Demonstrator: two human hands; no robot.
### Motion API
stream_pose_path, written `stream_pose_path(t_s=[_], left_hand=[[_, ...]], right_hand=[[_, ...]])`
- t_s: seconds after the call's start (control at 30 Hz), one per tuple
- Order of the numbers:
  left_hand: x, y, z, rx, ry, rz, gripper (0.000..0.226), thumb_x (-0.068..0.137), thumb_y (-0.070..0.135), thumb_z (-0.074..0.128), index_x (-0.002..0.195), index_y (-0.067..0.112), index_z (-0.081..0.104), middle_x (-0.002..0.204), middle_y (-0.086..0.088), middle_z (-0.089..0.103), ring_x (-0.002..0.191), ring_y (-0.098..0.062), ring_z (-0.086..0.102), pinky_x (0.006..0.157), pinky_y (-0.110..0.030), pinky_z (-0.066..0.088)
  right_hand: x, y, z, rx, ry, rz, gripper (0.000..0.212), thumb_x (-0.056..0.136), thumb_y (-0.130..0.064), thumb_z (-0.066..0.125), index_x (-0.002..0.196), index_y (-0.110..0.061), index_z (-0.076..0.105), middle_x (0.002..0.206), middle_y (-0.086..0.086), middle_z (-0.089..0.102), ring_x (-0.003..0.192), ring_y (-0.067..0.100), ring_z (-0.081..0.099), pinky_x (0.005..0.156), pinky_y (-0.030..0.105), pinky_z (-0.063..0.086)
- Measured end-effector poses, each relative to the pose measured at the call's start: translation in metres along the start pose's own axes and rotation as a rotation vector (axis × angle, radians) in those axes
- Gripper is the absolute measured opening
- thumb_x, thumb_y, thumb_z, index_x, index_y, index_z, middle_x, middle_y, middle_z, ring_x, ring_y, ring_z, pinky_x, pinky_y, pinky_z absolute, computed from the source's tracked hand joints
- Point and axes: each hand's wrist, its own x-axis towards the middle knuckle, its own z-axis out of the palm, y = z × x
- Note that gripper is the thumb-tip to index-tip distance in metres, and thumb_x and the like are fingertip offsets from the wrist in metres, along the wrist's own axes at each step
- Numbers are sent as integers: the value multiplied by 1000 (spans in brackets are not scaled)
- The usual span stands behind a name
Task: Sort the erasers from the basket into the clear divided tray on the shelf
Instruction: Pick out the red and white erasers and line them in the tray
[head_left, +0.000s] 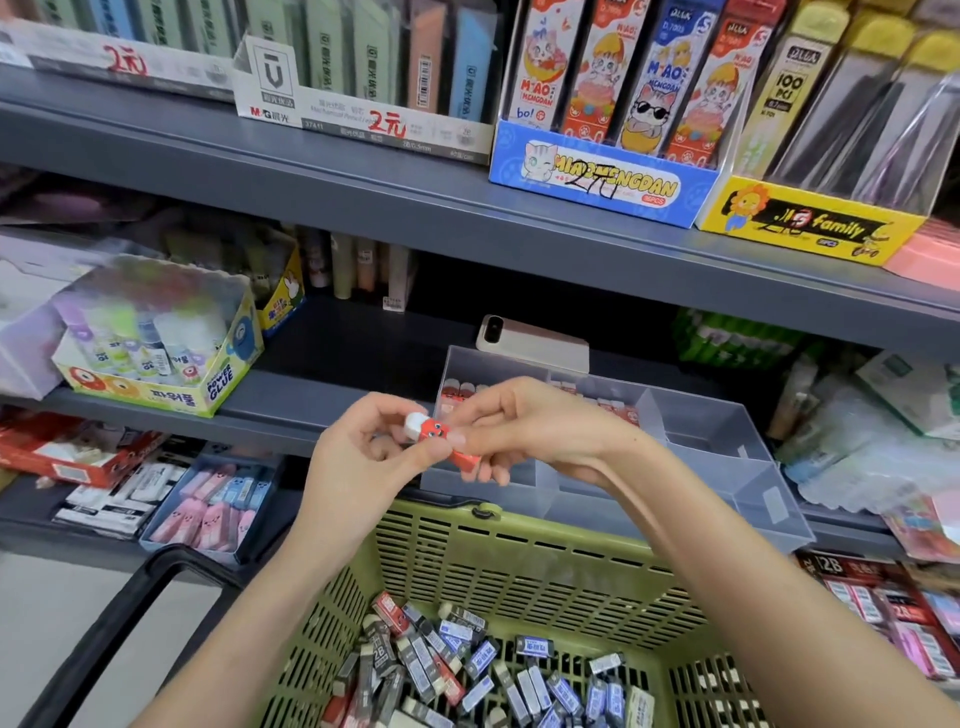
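Note:
Both hands meet above the green basket (519, 566), just in front of the clear divided tray (727, 467). My left hand (363, 452) and my right hand (519, 431) pinch red-sleeved erasers (434, 431) with white ends between their fingertips; a second red eraser (465, 460) pokes out below my right fingers. Several red erasers (457, 392) stand in the tray's back-left compartment, with more (618, 408) in the back-middle one. The tray's right compartments look bare. Loose erasers (467, 665) in black, blue and red sleeves fill the basket's bottom.
A phone (530, 338) lies on the shelf behind the tray. A glue-stick box (166, 358) stands at left on the same shelf. Boxes of erasers (208, 509) sit on the lower shelf. The basket's black handle (130, 613) hangs at left. Lead-refill boxes (602, 176) line the upper shelf.

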Motion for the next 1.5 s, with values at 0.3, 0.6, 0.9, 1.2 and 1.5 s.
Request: stream_pose_path(t_s=[0.3, 0.6, 0.9, 1.2, 1.5], left_hand=[[-3, -4, 2, 554, -160, 142, 54, 79, 62, 56, 129, 46, 44, 122, 25, 46, 120, -1, 36, 100, -25, 30], [-4, -6, 3, 709, -237, 130, 82, 70, 62, 58, 142, 28, 39, 133, 25, 32, 123, 3, 25, 101, -26, 23], [-4, -9, 3, 723, -215, 164, 68, 75, 45, 71, 137, 30, 45, 133, 27, 35, 124, 0, 29, 101, -26, 25], [-4, -9, 3, 727, -219, 173, 67, 75, 45, 71, 135, 31, 46, 132, 26, 35, 124, -3, 31, 99, -27, 27], [-2, -9, 2, 730, -232, 155, 65, 76, 45, 70, 135, 29, 47, 133, 23, 36, 128, -10, 34, 102, -29, 28]], right_hand=[[-8, 11, -22, 123, 356, -113, 25, 79, 13, 61, 89, -9, 58, 60, 2, 62, 49, 12, 58, 47, 19, 47], [37, 30, -41, -492, 798, 133, 17, 71, -27, 74, 84, -26, 63, 90, -4, 68, 87, 19, 64, 77, 29, 51], [44, 35, -44, -701, 782, 229, 15, 77, -36, 71, 89, -27, 74, 102, -7, 69, 97, 15, 62, 75, 23, 46], [49, 40, -43, -824, 704, 294, 19, 79, -22, 65, 95, -24, 74, 108, -4, 69, 99, 19, 62, 80, 27, 51], [8, 43, -20, -974, 931, -17, 22, 87, -39, 58, 104, -32, 69, 102, -10, 71, 106, 22, 53, 87, 34, 27]])
